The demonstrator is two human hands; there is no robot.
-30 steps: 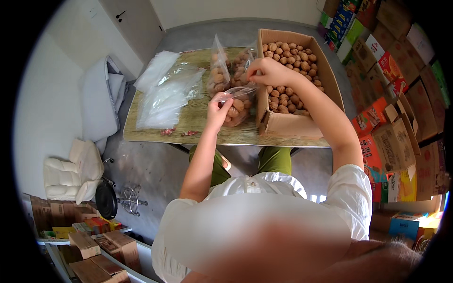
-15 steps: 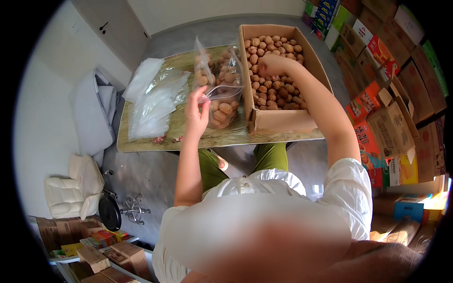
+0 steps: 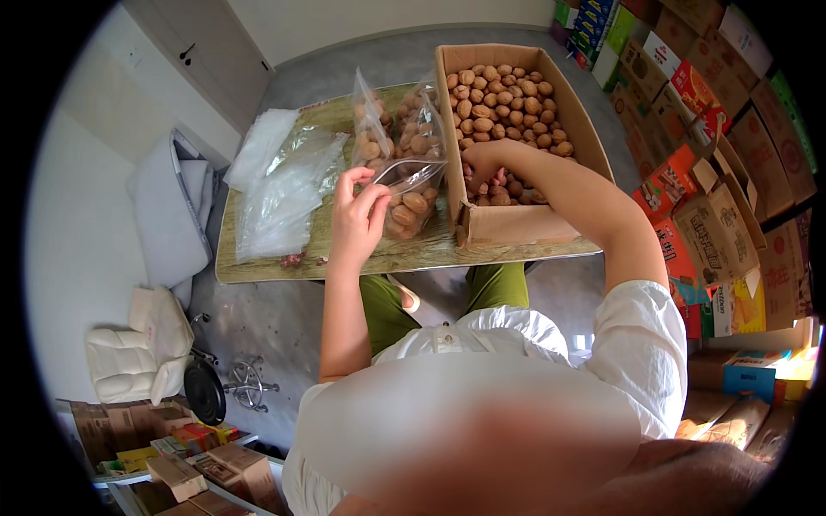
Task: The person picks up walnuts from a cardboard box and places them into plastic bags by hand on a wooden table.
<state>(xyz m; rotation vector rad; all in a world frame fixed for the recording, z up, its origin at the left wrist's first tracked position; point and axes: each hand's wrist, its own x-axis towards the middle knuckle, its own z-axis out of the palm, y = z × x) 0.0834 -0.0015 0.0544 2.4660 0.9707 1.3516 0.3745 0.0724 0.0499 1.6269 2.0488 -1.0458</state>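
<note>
My left hand (image 3: pixel 357 219) pinches the rim of a clear zip bag (image 3: pixel 415 209) and holds its mouth apart; several walnuts lie inside. Behind this bag stand two more clear bags of walnuts, a left one (image 3: pixel 370 142) and a right one (image 3: pixel 419 129). To their right is an open cardboard box (image 3: pixel 516 225) full of loose walnuts (image 3: pixel 499 103). My right hand (image 3: pixel 489 163) is down in the near left part of the box, its fingers curled among the walnuts. Whatever those fingers hold is hidden.
Flat clear bags (image 3: pixel 280 206) are stacked on the left of the table (image 3: pixel 331 268). A grey folded cushion-like item (image 3: pixel 172 211) leans by the wall, near a white chair (image 3: pixel 142 344). Stacked cartons (image 3: pixel 714 224) line the right side; boxes on a shelf (image 3: pixel 181 477) stand lower left.
My right hand has moved from the middle of the box toward its near left corner, lower among the walnuts. My left hand stays at the bag's rim, with its fingers slightly shifted.
</note>
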